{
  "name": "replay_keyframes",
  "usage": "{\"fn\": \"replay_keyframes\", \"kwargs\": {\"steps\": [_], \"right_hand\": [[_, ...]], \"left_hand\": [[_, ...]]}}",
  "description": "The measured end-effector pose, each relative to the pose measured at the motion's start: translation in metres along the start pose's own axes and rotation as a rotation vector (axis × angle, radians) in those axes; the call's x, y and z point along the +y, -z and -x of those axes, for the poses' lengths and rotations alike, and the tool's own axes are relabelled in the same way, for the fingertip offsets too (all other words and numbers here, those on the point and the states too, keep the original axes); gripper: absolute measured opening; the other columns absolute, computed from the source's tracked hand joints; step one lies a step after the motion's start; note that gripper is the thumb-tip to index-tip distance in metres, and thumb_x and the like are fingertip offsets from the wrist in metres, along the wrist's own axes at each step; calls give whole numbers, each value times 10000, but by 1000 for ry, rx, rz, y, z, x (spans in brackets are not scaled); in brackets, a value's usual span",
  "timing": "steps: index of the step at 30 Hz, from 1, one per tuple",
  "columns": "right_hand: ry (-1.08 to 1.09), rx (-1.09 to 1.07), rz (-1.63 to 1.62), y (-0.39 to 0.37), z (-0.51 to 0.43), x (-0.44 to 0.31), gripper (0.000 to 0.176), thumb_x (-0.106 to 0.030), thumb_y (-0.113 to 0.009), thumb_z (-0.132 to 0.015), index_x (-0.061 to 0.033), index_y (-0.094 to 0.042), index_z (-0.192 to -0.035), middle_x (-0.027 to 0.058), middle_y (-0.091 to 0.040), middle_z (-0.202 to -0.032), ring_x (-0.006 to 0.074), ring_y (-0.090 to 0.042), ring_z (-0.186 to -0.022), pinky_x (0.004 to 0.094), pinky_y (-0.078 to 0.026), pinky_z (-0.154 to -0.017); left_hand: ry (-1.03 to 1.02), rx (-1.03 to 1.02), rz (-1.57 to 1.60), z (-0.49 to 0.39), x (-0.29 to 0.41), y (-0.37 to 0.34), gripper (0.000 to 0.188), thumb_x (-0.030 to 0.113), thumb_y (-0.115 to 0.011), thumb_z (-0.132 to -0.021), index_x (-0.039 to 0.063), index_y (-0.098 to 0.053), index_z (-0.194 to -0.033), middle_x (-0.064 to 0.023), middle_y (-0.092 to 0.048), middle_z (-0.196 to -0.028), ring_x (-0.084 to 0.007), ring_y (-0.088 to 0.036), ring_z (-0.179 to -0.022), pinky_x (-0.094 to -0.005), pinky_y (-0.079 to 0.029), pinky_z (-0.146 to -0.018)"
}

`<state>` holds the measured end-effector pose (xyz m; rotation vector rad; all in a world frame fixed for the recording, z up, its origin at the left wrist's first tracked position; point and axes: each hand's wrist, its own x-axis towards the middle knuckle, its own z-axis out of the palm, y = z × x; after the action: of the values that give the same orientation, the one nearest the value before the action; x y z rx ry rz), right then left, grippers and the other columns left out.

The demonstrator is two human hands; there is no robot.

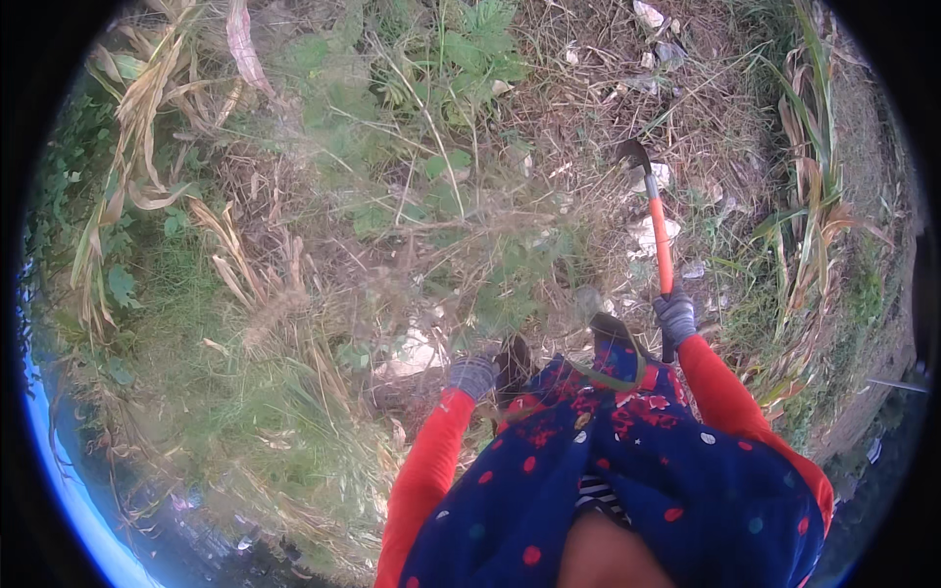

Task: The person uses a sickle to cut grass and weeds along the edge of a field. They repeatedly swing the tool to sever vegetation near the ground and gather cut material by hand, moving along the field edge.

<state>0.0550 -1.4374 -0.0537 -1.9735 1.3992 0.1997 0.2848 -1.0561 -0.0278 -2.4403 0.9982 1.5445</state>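
Observation:
My right hand [676, 316], in a grey knit glove, is closed around the orange handle of a sickle-like tool [663, 246]. Its dark curved blade [634, 152] points away from me, low over dry stalks and pale stones. My left hand [474, 373], also gloved, is low beside my dark shoe [516, 367], at the near edge of a tangle of leafy weeds [507, 283]. Its fingers are partly hidden and blurred, so whether they grip stems is unclear.
Dried corn plants [151, 110] stand on the left, more corn plants [812, 162] on the right. White stones [650, 235] lie around the tool, and a larger pale rock [415, 353] lies beside my left hand. Cut straw [588, 95] covers the ground ahead.

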Motion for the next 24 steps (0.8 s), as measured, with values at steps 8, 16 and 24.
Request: {"fn": "replay_keyframes", "kwargs": {"steps": [8, 16, 24], "right_hand": [[-116, 9, -72, -31, 28, 67, 378, -266, -641, -757, -20, -514, -1014, 171, -581, -681, 325, -586, -585, 416, -465, -535], [-55, -54, 20, -58, -24, 71, 395, -287, -652, -753, -23, -523, -1017, 193, -586, -679, 371, -585, -580, 441, -456, -517], [324, -26, -352, -123, -145, -30, 356, -244, -660, -785, -27, -523, -1031, 142, -548, -577, 301, -557, -483, 398, -436, -464]], "left_hand": [[-937, 837, -723, -182, 241, 35, 620, 390, -562, -793, 157, -410, -1347, -127, -436, -1341, -315, -335, -1277, -526, -195, -1041], [224, 429, -389, -309, 62, 237, 1122, 695, -644, -637, 97, -155, -1451, -225, -185, -1475, -354, -187, -1370, -490, -179, -1103], [360, 459, 176, -400, 57, 149, 1172, 601, -690, -661, 1, -44, -1434, -225, -98, -1490, -336, -163, -1378, -386, -200, -1114]]}}
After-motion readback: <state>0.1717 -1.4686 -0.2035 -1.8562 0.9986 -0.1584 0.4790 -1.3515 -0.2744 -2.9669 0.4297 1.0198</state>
